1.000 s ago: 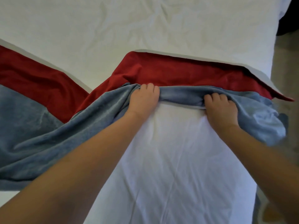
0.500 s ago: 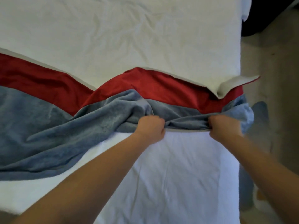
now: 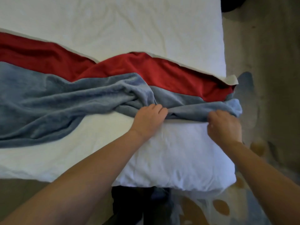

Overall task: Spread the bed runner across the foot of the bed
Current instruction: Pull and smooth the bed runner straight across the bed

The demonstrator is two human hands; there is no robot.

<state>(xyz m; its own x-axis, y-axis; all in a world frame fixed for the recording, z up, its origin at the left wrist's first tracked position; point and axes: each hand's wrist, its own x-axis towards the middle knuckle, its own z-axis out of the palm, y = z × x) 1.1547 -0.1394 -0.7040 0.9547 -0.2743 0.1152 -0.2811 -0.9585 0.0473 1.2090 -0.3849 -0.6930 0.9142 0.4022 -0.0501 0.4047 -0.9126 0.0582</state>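
The bed runner (image 3: 68, 98) is a long cloth with a red band along its far side and a grey-blue plush band along its near side. It lies across the white bed (image 3: 113, 25) from the left edge to the right edge, bunched and twisted in the middle. My left hand (image 3: 149, 119) grips the runner's near grey-blue edge at the centre right. My right hand (image 3: 224, 125) grips the same edge close to the bed's right side. The stretch of edge between both hands is pulled straight.
A white pillow or folded duvet (image 3: 178, 159) lies just below my hands at the bed's near right corner. Patterned carpet (image 3: 267, 78) runs along the right of the bed. My dark-clothed legs (image 3: 139, 205) show below the bed's near edge.
Both hands have drawn the grey-blue edge nearer to me and toward the bed's right side. The red band lies flatter, and the runner's right end no longer hangs far over the side.
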